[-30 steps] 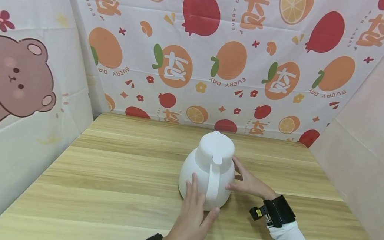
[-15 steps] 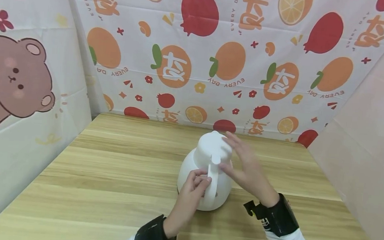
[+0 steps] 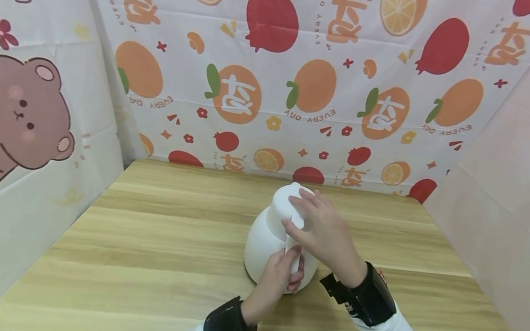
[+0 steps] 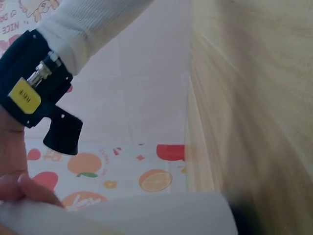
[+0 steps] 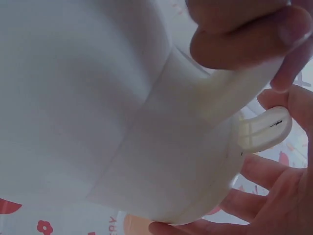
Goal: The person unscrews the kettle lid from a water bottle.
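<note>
A white thermal jug point(image 3: 259, 249) stands upright on the wooden table, its rounded lid point(image 3: 282, 203) on top. My left hand point(image 3: 272, 279) grips the handle point(image 3: 291, 240), thumb on the near side and fingers wrapped behind it. Over the lid lies my right hand point(image 3: 326, 237), its fingers spread across the top and right side. In the right wrist view the lid's small lever point(image 5: 266, 129) sticks out near the right thumb, and one fingertip meets the lid's edge. The left wrist view shows only part of the white jug point(image 4: 166, 213) at the bottom.
The wood-grain table point(image 3: 157, 260) extends to both sides of the jug. Behind it hangs a fruit-print cloth point(image 3: 237, 40). A bear-print cloth point(image 3: 24, 113) covers the left side, and a pale cloth point(image 3: 507, 193) the right.
My left hand has gone from beside the jug's body to gripping its handle. My right hand has left the jug's right side and risen onto the lid. The jug stays in place.
</note>
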A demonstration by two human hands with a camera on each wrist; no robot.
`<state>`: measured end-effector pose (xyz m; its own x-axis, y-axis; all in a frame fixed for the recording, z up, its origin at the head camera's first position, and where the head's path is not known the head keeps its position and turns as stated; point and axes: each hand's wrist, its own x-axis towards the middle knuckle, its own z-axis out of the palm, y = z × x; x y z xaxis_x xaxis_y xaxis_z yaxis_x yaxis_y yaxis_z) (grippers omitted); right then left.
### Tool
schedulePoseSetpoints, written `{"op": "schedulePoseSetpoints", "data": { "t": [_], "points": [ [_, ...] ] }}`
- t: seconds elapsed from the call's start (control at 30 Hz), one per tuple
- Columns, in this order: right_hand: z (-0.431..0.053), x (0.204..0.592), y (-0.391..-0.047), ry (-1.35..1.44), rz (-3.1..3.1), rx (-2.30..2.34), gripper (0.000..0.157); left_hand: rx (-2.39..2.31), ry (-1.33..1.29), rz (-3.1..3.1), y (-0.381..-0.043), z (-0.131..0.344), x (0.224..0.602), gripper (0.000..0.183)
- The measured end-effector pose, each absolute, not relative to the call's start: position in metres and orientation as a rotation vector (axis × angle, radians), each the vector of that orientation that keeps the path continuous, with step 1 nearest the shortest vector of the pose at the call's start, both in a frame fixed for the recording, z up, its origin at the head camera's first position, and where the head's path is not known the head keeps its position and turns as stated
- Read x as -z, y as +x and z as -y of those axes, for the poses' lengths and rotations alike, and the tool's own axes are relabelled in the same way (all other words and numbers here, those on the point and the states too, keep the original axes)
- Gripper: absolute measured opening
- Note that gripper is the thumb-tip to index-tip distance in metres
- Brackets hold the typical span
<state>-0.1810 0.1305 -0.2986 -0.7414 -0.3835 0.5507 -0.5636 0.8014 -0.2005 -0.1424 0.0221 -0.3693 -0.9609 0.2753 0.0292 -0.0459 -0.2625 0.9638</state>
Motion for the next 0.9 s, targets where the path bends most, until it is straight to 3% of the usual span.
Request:
{"op": "schedulePoseSetpoints", "data": {
  "t": [0.27,0.63,0.9],
  "points": [
    [-0.1308,0.3019,-0.1819,0.681,2.464,-0.502,0.045,-2.366,0.3,-1.806,-0.14,-0.0244,0.3725,0.045],
    [-0.1318,0.2996,-0.1838,0.725,2.453,-0.524,0.044,-2.312,0.276,-1.857,-0.1426,-0.023,0.3712,0.042],
    [-0.1356,0.2969,-0.1859,0.774,2.457,-0.539,0.043,-2.322,0.268,-1.868,-0.1448,-0.0235,0.3733,0.063]
  ]
}}
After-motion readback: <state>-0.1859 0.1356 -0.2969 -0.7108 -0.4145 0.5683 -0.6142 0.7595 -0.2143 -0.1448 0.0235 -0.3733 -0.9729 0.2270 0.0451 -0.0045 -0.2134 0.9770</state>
